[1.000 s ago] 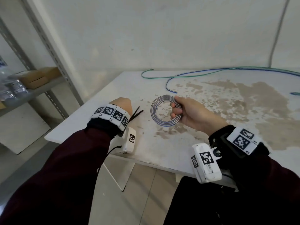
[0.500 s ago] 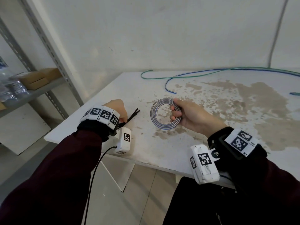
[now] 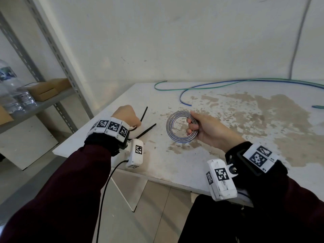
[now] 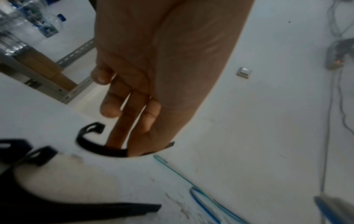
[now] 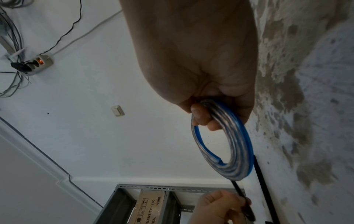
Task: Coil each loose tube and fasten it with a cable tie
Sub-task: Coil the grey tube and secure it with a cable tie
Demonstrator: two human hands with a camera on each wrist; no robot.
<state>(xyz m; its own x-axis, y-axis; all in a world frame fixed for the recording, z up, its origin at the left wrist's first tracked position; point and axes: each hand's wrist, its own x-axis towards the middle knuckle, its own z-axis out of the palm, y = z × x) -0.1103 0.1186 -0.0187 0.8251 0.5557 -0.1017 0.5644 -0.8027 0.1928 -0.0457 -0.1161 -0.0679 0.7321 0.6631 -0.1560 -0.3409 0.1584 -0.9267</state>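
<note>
My right hand (image 3: 192, 126) grips a coiled clear tube with a blue stripe (image 3: 178, 128), held just above the white table (image 3: 175, 163); its fingers curl through the ring. The coiled tube (image 5: 228, 145) shows in close-up in the right wrist view. Left of it, my left hand (image 3: 128, 118) pinches a black cable tie (image 3: 144, 113) whose free end sticks up and away. The tie (image 4: 90, 145) bends under my fingers in the left wrist view. A second black tie (image 3: 148, 131) lies flat on the table beside that hand.
A loose green tube (image 3: 175, 88) and a loose blue tube (image 3: 183, 99) lie across the back of the table. More black ties (image 4: 114, 210) lie near my left wrist. A metal shelf (image 3: 35, 106) with bottles and boxes stands to the left.
My left hand has separated one tie from the other and tilted its free end upward. The right hand and the coil have hardly moved.
</note>
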